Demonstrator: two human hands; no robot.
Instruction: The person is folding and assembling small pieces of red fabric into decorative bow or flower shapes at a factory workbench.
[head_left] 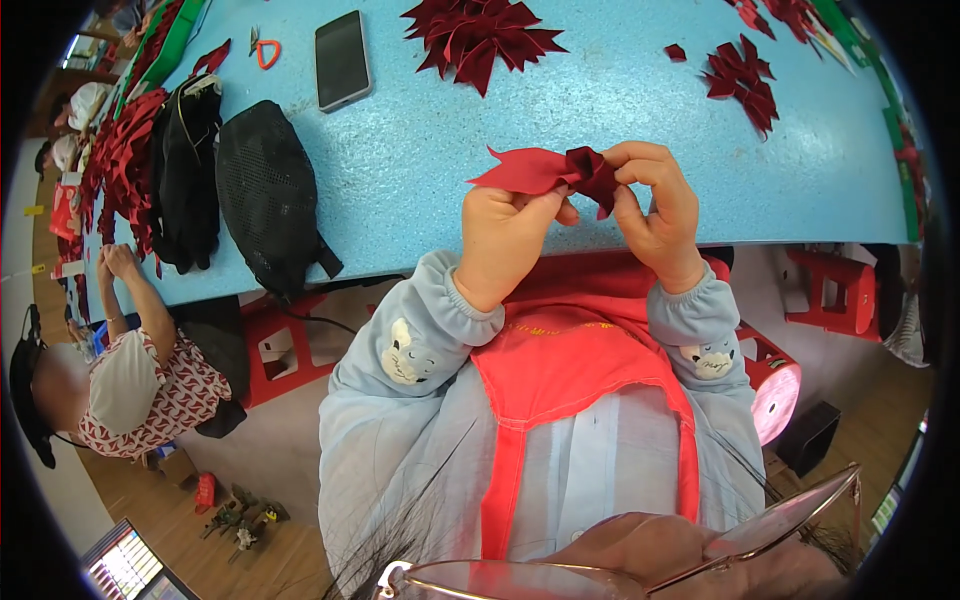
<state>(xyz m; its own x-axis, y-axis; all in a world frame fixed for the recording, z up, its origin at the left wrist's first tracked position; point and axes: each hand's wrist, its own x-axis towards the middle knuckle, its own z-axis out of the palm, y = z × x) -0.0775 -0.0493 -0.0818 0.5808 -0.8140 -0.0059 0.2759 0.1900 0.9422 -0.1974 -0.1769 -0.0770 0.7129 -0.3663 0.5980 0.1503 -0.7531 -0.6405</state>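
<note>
Right now both hands work one red fabric piece just above the near edge of the blue table. Left hand pinches its flat pointed end w/ thumb & fingers closed on it; right hand pinches the bunched dark-red fold, fingers curled tight. Further back on table: pile of dark-red fabric bows, more at right, a phone, orange snips, black bag. Another person sits at left.

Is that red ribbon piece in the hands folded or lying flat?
Partly folded: the red ribbon piece is bunched under the right hand, its notched tail flat above the left hand.
</note>
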